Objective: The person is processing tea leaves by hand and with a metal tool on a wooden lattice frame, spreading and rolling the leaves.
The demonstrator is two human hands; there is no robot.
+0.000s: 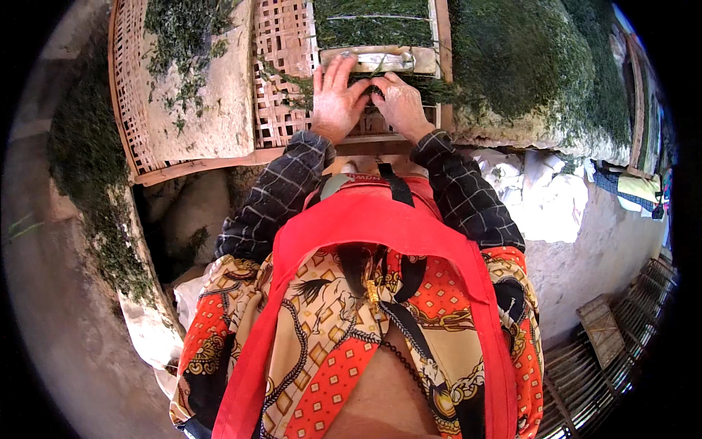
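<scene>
My left hand (336, 99) lies with its fingers stretched over the left end of a wooden block (420, 61) that has a shiny pale strip along it. Its thumb points inward to a small heap of thin green leaf strands (292, 82). Close beside it, my right hand (401, 106) has its fingers bent down into the same strands just below the block. What lies under the fingertips is hidden. Beyond the block, more green leaves (373, 31) fill a narrow framed tray. A woven bamboo tray (274, 121) stretches below and left of my hands.
A pale board (219, 110) with scattered leaves lies to the left. On the right, a broad mound of dark green leaves (519, 66) covers a pale surface. White sacking (545, 194) hangs below it. A slatted rack (607, 366) stands at the lower right.
</scene>
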